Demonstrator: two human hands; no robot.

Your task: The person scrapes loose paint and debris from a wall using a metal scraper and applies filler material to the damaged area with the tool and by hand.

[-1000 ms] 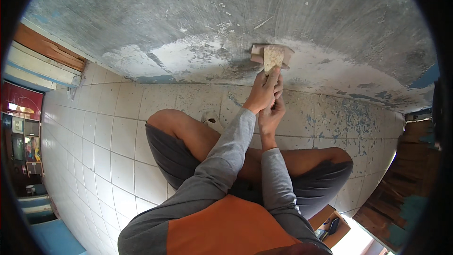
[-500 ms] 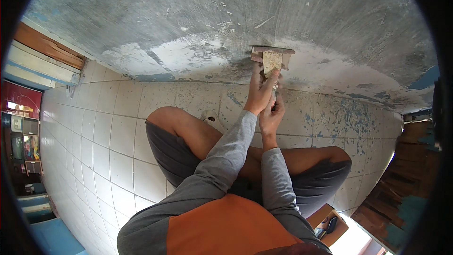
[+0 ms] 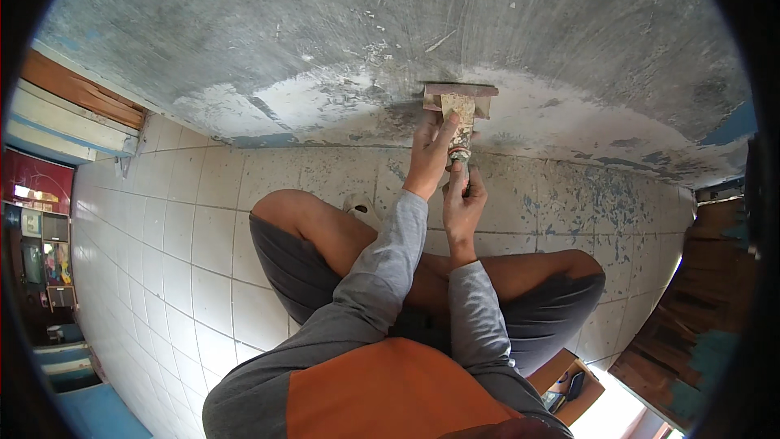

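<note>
A worn paint scraper point(image 3: 458, 107) stands upright in front of me, its wide head against the lower part of the grey wall point(image 3: 325, 24). Pinkish-brown material, like folded sandpaper, covers its front edge. My left hand point(image 3: 429, 154) is closed round the side of the blade and neck, thumb lying on the cream-speckled flat. Lower down, my right hand point(image 3: 465, 202) grips the end of the handle, its fingers curled. White patches and scraped blue paint point(image 3: 268, 136) run along the foot of the wall.
White floor tiles point(image 3: 211, 228) carry scattered paint flakes point(image 3: 569, 203) by the wall. My crossed legs lie below my arms. An open cardboard box point(image 3: 561, 386) with dark items is at lower right, near a weathered wooden panel point(image 3: 682, 301). Shelves point(image 3: 53, 252) stand far left.
The scraper and both hands have shifted slightly left and down along the wall. My hands keep their hold, and more of the handle shows between them.
</note>
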